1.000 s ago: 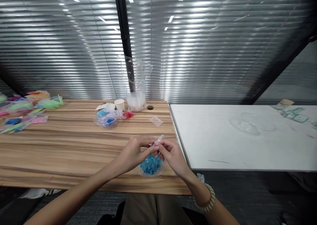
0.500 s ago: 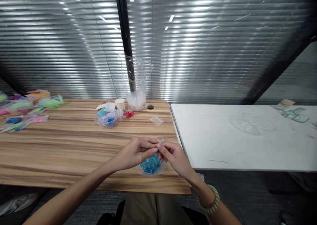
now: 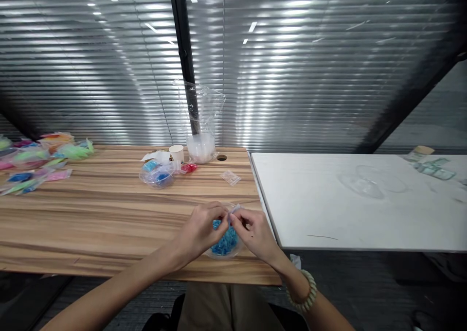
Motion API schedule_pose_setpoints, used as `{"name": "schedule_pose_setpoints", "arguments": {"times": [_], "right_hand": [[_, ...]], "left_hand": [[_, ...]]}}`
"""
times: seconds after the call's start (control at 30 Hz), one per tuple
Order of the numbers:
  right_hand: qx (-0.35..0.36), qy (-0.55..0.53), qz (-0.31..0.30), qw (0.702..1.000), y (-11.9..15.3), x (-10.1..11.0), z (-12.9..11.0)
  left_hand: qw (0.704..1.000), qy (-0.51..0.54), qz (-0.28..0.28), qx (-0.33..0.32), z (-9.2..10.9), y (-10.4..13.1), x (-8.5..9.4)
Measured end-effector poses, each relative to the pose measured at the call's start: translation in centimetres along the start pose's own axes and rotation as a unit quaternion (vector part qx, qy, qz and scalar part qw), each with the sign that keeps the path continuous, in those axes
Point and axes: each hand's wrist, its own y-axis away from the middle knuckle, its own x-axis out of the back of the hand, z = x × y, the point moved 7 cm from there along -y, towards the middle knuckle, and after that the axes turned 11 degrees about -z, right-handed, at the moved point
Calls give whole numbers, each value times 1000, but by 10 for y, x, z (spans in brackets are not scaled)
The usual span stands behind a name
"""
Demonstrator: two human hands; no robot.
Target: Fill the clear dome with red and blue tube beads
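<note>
Both my hands meet above a clear plastic bowl (image 3: 233, 253) at the front of the wooden table. Blue tube-like bits (image 3: 225, 243) fill the bowl. My left hand (image 3: 205, 226) pinches thumb against fingers at the edge of a small translucent plastic piece (image 3: 236, 208), which looks like a little bag. My right hand (image 3: 257, 231), with a beaded bracelet (image 3: 307, 292) on its wrist, pinches the same piece close by. The fingers hide most of it, so I cannot tell whether anything is inside.
Behind the bowl lie a clear dish (image 3: 155, 179) with blue packets, a red packet (image 3: 188, 167), a paper cup (image 3: 177, 153), a white tub (image 3: 201, 148) and a small clear packet (image 3: 230, 177). Colourful bags (image 3: 60, 151) pile up at left. A white table (image 3: 310, 204) adjoins at right.
My left fingers have curled from a flatter, more stretched pose into a pinch on the plastic piece. The hands stay over the bowl, and more of the plastic shows.
</note>
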Motion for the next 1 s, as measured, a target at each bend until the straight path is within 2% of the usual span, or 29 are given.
{"name": "schedule_pose_setpoints", "arguments": {"times": [0.1,0.2,0.27,0.37,0.4,0.47,0.57,0.7,0.9,1.0], "right_hand": [[-16,-3,9,1000,-1,-2,5],[-37,-38,-1,999,-2,-1,13],[-40,-83,-35,995,-4,-2,17],[-41,-167,-125,977,-5,-9,19],[-41,-187,-150,970,-5,-11,18],[-38,-205,-173,963,-5,-12,16],[-37,-182,-163,969,-6,-10,16],[-59,-105,-151,981,-8,-9,22],[-71,0,-161,984,-9,-7,24],[-67,22,-136,988,-5,0,16]], "left_hand": [[999,-27,38,26,-8,1,6],[1000,-9,22,11,-9,3,10],[999,14,-24,-31,-5,5,9],[986,54,-140,-77,-4,8,-2],[982,65,-159,-79,-6,9,-5],[984,73,-150,-69,-13,8,-7],[990,59,-113,-55,-22,6,-8],[992,37,-97,-70,-23,4,-9],[991,-35,-114,-62,-25,4,-7],[978,-128,-155,-62,-22,3,-8]]}}
